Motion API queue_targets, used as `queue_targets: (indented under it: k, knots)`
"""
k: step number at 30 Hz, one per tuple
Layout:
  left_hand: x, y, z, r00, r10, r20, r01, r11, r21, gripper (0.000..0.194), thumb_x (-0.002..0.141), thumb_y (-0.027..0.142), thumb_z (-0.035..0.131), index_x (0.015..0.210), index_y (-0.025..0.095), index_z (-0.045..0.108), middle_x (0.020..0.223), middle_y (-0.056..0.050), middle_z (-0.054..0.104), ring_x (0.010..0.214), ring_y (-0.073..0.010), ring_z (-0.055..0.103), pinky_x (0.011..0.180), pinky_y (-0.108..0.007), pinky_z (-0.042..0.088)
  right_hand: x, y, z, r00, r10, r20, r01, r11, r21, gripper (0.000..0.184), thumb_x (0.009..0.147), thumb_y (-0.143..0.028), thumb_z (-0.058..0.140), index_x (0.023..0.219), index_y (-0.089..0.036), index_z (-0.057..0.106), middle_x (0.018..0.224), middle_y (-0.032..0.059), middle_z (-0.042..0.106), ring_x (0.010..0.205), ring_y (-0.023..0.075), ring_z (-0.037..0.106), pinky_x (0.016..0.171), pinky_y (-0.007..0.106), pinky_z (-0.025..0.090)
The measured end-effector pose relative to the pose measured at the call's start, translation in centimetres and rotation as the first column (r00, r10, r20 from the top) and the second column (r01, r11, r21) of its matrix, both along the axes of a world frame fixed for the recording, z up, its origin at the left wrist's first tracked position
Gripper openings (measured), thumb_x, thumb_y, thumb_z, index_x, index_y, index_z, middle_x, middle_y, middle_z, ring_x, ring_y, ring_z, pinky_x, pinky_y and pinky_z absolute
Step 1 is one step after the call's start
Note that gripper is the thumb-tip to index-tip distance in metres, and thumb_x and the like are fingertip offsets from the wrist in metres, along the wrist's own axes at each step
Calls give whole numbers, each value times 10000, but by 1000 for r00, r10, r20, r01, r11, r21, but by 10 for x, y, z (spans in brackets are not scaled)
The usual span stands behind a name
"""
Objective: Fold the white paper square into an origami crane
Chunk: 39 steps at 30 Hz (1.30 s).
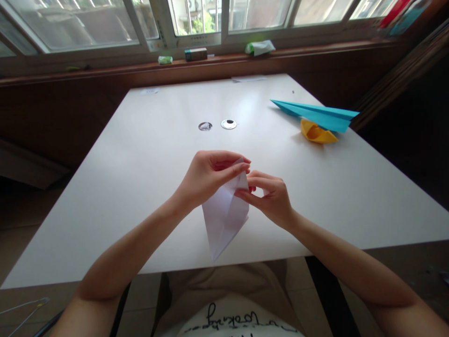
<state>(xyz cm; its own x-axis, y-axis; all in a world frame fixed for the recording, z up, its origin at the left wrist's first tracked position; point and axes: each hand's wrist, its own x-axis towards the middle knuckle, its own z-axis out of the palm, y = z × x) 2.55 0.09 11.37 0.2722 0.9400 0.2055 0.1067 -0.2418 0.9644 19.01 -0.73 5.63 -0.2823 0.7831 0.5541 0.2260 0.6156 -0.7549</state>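
A folded white paper (224, 220), tapering to a point toward me, is held above the near part of the white table (147, 178). My left hand (206, 175) pinches its top edge from the left, fingers curled over the fold. My right hand (268, 196) pinches the same top corner from the right, fingertips pressed together against the left hand's.
A blue paper plane (317, 114) and a yellow folded paper piece (317, 133) lie at the table's far right. Two round metal caps (228, 124) sit in the table's middle. Small boxes and a green packet rest on the window sill (196, 54).
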Motion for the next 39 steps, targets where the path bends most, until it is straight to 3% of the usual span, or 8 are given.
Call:
queue_targets:
  k: [15, 27, 30, 33, 36, 39]
  knots:
    - [1, -2, 4, 1000, -6, -23, 5, 998, -66, 210, 746, 360, 642, 821, 184, 730, 833, -57, 731, 804, -194, 675, 669, -266, 538, 1, 1, -4, 999, -24, 28, 21, 996, 81, 42, 738, -206, 667, 703, -204, 645, 631, -13, 531, 587, 106, 487, 628, 284, 464]
    - [3, -4, 6, 999, -33, -11, 32, 997, -71, 205, 736, 379, 649, 790, 199, 731, 810, -39, 727, 764, -179, 667, 620, -243, 518, 1, 0, -1, 999, -45, 29, 43, 997, 69, 52, 737, -223, 664, 690, -209, 648, 652, 2, 576, 579, 111, 488, 550, 267, 425]
    - [2, -3, 5, 1000, 13, -29, -15, 999, -51, 231, 725, 407, 654, 800, 201, 730, 821, -41, 725, 738, -171, 658, 589, -233, 499, 1, 0, 0, 1000, -17, -7, 17, 1000, -9, 36, 728, -227, 673, 705, -208, 654, 643, -9, 566, 563, 100, 466, 539, 254, 407]
    - [0, 0, 2, 997, 58, -54, -60, 998, -25, 250, 709, 419, 665, 796, 194, 729, 837, -47, 723, 736, -175, 653, 579, -236, 489, 2, 1, 0, 995, 77, -61, -87, 980, -178, 99, 729, -277, 675, 688, -196, 638, 631, -9, 557, 583, 106, 465, 561, 255, 407]
    - [-2, 4, -1, 994, 93, -57, -94, 995, -19, 261, 705, 428, 665, 788, 189, 729, 810, -47, 721, 745, -181, 650, 582, -238, 486, 5, 1, 0, 978, 173, -114, -204, 902, -380, 204, 753, -363, 644, 685, -172, 625, 667, 12, 572, 632, 124, 498, 590, 262, 418]
    - [-4, 8, -3, 992, 125, -36, -126, 991, -48, 272, 704, 441, 662, 793, 193, 728, 782, -42, 717, 713, -176, 645, 547, -232, 474, 5, 1, 2, 969, 203, -141, -247, 838, -486, 265, 759, -411, 624, 682, -158, 623, 667, 14, 563, 631, 124, 502, 576, 248, 410]
